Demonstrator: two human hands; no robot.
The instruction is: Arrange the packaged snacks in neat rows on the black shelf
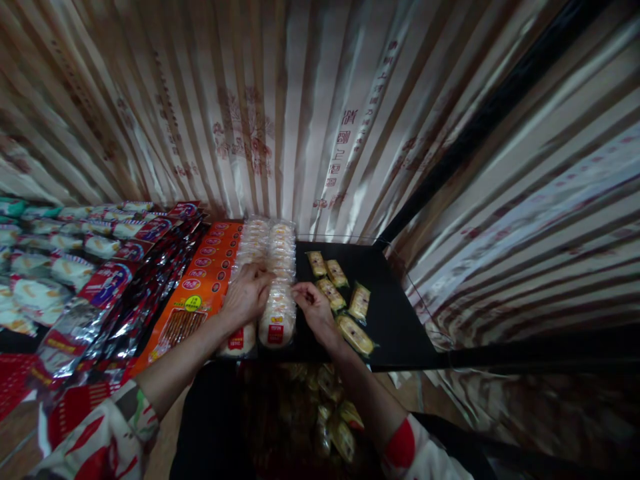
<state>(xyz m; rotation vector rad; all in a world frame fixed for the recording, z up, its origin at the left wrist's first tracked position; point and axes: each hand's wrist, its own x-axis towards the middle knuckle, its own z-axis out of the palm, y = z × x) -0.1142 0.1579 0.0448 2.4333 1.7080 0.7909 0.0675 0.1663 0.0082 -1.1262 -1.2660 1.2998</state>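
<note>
Head view: two bare hands at work over one black shelf (395, 300).
White packs: two rows, running near to far; the left row (254, 241) and the right row (281, 300) stand side by side. Overlap keeps the packs in each from being counted. Two red labels show, one at each near end.
Left hand (249, 291): one, over the rows, fingers bent, their tips on the right row; cannot tell whether they grip a pack.
Right hand (314, 305): one, at the right edge of the right row, thumb and forefinger brought together; cannot tell whether wrapper is caught between them.
Yellow cakes (359, 302): five, wrapped singly, right of the right hand; one lies nearest, four farther.
Orange packets (214, 250): one overlapping stack, just left of the rows, one yellow sticker (193, 303) on the nearest; total unclear.
Dark red packets (109, 283): several, farther left, too overlapped to count.
Below the near edge: several wrapped pieces (343, 437), dim, uncountable.
Far side: one pale pleated curtain (300, 133); one black pole (445, 147) slants to the right.
</note>
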